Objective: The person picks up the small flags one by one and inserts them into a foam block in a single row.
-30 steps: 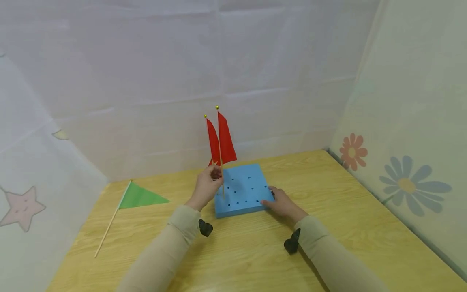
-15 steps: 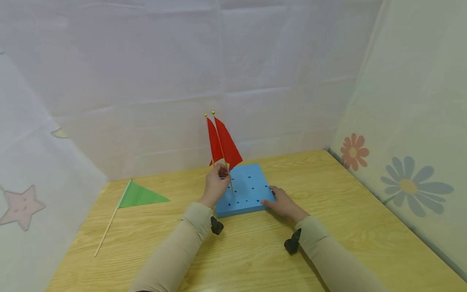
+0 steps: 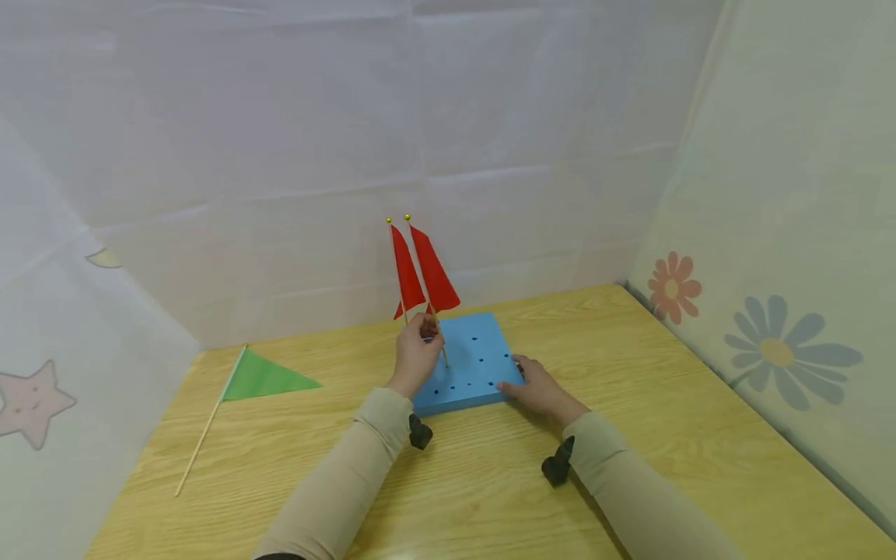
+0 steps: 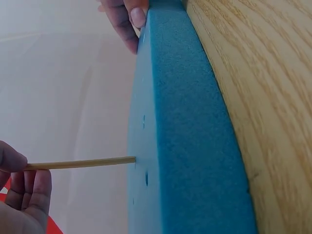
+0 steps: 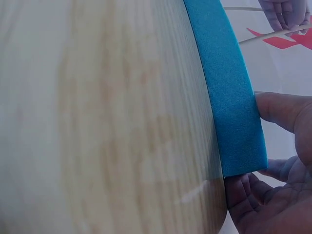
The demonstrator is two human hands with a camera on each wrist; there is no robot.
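My left hand [image 3: 418, 346] pinches the stick of a red pennant flag [image 3: 435, 272] between thumb and fingers. The lower tip of that stick [image 4: 83, 164] meets the top face of the blue foam block [image 3: 458, 342], which has several small holes. Leaning slightly left, the flag carries a gold ball at its top. A second red flag [image 3: 407, 272] stands just left of it; its foot is hidden behind my left hand. With the thumb on top and fingers along the side, my right hand [image 3: 539, 389] grips the block's near right corner.
On the wooden table [image 3: 630, 373], a green pennant flag [image 3: 269, 375] lies at the left, stick toward the front. White cloth [image 3: 280, 155] hangs behind, and a flower-printed sheet [image 3: 784, 194] borders the right side.
My left hand has moved right and slightly inward with the red flag, taking the stick's tip from the block's left side toward its middle. My right hand keeps its place on the corner.
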